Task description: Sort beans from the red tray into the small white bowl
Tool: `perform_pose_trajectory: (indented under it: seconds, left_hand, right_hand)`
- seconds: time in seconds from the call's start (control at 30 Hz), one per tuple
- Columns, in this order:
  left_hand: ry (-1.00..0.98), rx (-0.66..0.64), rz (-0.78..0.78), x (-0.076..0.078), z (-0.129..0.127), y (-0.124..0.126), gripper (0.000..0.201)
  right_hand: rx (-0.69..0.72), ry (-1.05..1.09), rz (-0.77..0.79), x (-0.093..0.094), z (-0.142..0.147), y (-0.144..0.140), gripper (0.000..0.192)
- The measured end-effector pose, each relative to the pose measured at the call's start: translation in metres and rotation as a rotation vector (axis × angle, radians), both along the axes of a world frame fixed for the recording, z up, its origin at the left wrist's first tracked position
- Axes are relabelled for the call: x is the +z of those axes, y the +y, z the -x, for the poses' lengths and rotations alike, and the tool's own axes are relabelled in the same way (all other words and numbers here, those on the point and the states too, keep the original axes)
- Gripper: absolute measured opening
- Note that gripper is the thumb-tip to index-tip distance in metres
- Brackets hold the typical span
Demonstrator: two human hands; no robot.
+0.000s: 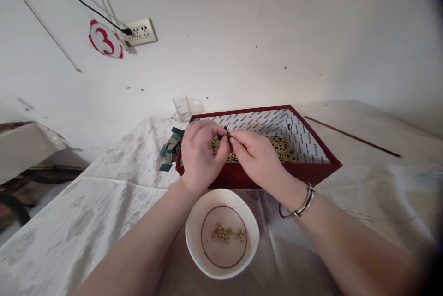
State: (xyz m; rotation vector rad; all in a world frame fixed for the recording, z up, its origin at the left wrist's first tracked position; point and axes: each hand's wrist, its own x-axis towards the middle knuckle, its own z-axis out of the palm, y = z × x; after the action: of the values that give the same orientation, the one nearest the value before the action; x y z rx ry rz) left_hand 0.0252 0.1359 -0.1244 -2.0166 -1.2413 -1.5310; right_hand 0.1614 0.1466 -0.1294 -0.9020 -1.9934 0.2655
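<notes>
Over the red box [263, 174], my left hand [204, 150] and my right hand [258, 150] meet, thumbs and fingertips pinched together. Between them shows a small dark piece [226, 130], thin like a scrap of sandpaper or card. Anything else inside the pinch is hidden by the fingers. Inside the box, below the hands, lies a heap of small yellowish round beads [282, 148] mixed with dark spots. Nearer to me stands a white bowl [194, 231] with several pale yellow beads [224, 231] on its bottom.
Left of the box is a pile of small green and brown flat pieces [169, 148]. A clear glass mug [182, 108] stands behind it by the wall. On the right lies a thin brown stick [353, 136]. A patterned white cloth [114, 185] covers the table.
</notes>
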Motion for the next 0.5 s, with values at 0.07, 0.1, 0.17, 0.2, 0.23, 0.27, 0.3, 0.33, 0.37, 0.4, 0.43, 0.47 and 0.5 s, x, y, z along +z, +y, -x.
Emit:
perform_pose_trajectory:
  seconds: [0.07,0.1,0.17,0.2,0.23,0.27,0.3,0.33,0.37,0.4,0.43,0.47,0.5]
  left_hand:
    - [-0.015,0.012,0.017,-0.0005,0.0001,0.0003,0.012]
    - [-0.021,0.017,0.024,-0.0007,0.0002,0.0006,0.012]
    - [-0.028,0.025,0.035,-0.0009,0.0005,0.0013,0.011]
    - [-0.031,0.029,0.039,-0.001,0.0006,0.0016,0.01]
    - [-0.034,0.035,0.044,-0.001,0.0008,0.002,0.01]
    - [-0.038,0.04,0.049,-0.001,0.0009,0.0022,0.009]
    - [-0.041,0.045,0.052,-0.0009,0.0009,0.0024,0.008]
    - [-0.044,0.048,0.053,-0.0009,0.001,0.0025,0.008]
    - [-0.046,0.049,0.051,-0.0008,0.001,0.0025,0.008]
    - [-0.046,0.047,0.047,-0.0008,0.001,0.0024,0.008]
    - [-0.043,0.041,0.041,-0.0007,0.001,0.0022,0.008]
    - [-0.038,0.033,0.034,-0.0006,0.0009,0.0019,0.008]
    - [-0.031,0.023,0.026,-0.0005,0.0009,0.0016,0.008]
  right_hand:
    - [-0.001,-0.003,0.003,0.0001,0.0002,-0.0001,0.021]
    - [-0.001,-0.004,0.004,0.0001,0.0003,-0.0001,0.021]
    - [-0.002,-0.006,0.006,0.0001,0.0004,-0.0003,0.022]
    - [-0.003,-0.007,0.007,0.0002,0.0003,-0.0004,0.022]
    - [-0.004,-0.007,0.007,0.0003,0.0003,-0.0005,0.023]
    - [-0.005,-0.008,0.006,0.0004,0.0001,-0.0006,0.023]
    - [-0.006,-0.009,0.006,0.0005,0.0,-0.0007,0.023]
    - [-0.006,-0.009,0.005,0.0006,-0.0001,-0.0008,0.023]
    - [-0.006,-0.009,0.004,0.0007,-0.0002,-0.0007,0.024]
    - [-0.005,-0.008,0.003,0.0008,-0.0002,-0.0006,0.024]
    - [-0.004,-0.007,0.002,0.0008,-0.0002,-0.0004,0.024]
    - [-0.003,-0.006,0.001,0.0006,-0.0001,-0.0001,0.023]
    - [-0.001,-0.004,-0.001,0.0004,0.0,0.0003,0.023]
